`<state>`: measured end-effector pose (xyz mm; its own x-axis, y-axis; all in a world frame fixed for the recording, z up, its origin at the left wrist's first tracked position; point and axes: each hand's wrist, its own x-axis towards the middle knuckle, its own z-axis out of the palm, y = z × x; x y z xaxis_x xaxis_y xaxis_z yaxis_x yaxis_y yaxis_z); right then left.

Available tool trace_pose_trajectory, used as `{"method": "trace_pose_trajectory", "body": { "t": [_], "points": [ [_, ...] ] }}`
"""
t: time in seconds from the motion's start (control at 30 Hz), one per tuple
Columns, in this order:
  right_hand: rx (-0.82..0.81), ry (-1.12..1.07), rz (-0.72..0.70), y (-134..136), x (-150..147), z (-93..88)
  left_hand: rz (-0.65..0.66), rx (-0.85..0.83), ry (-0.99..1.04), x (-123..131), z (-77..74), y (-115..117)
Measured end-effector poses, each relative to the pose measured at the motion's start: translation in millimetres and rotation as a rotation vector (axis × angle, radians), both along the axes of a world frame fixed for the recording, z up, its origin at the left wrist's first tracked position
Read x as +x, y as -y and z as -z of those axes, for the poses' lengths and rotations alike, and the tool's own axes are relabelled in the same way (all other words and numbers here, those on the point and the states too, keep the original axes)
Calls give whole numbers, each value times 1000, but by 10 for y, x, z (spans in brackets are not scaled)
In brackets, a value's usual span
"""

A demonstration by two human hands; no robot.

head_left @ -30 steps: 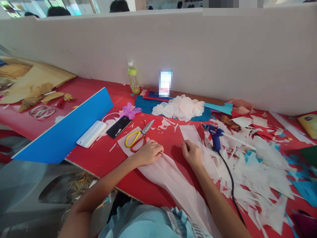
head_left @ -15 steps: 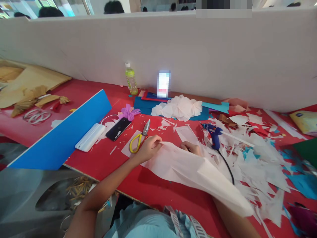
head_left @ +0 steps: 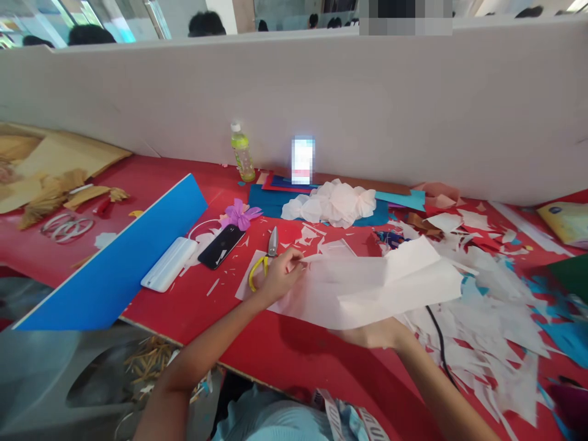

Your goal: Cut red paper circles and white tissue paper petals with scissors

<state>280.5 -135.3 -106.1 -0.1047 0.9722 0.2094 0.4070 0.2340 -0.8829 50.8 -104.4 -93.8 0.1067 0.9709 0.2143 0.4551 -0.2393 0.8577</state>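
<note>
A large pale pink sheet of thin paper (head_left: 340, 291) is held up over the red table, its right end folded and raised. My left hand (head_left: 285, 272) pinches the sheet's left corner between thumb and fingers. Under the sheet is my right hand (head_left: 367, 334); its fingers are hidden by the paper. Yellow-handled scissors (head_left: 272, 243) lie just beyond my left hand, partly on another pale sheet. Behind the paper's right end, a blue glue gun (head_left: 392, 239) is mostly covered. White ruffled paper flowers (head_left: 344, 202) rest farther back.
A blue board (head_left: 138, 257) stands slanted at left, beside a white power bank (head_left: 169, 264), a black phone (head_left: 221, 246) and a purple paper flower (head_left: 241, 214). Paper scraps (head_left: 496, 343) cover the right side. A bottle (head_left: 242, 153) and a lit phone (head_left: 302, 160) stand by the grey partition (head_left: 294, 92).
My right hand has moved from above the sheet to beneath it, nearer my body. The sheet's right end has swung up and away, now covering much of the glue gun.
</note>
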Motion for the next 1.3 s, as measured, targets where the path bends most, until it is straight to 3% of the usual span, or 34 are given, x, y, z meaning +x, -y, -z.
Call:
{"method": "trace_pose_trajectory", "body": {
  "t": [0.13,0.27,0.37,0.47,0.57,0.77,0.9,1.1,1.3],
  "points": [
    [-149,-50,-208,181,-57,-206,-4,11,-106,-32,27,3],
    [-264,-184,105,256,-75,-190,128,98,-319,-56,60,-1],
    [-205,-298,207,262,-34,-74,184,148,-497,-78,127,-10],
    [-192,-351,258,291,32,37,106,171,-691,-118,230,8],
    [-181,-380,277,370,79,141,-51,197,-882,-192,317,72],
    [-276,-359,400,571,116,300,-174,105,-1035,-352,335,204],
    [-331,-446,398,553,138,269,-182,23,-1055,-422,299,202],
    [-271,-530,445,497,187,200,-254,-15,-1084,-706,245,130],
    [-338,-677,506,512,150,-26,-377,55,-1183,-925,176,38]
  ]
}}
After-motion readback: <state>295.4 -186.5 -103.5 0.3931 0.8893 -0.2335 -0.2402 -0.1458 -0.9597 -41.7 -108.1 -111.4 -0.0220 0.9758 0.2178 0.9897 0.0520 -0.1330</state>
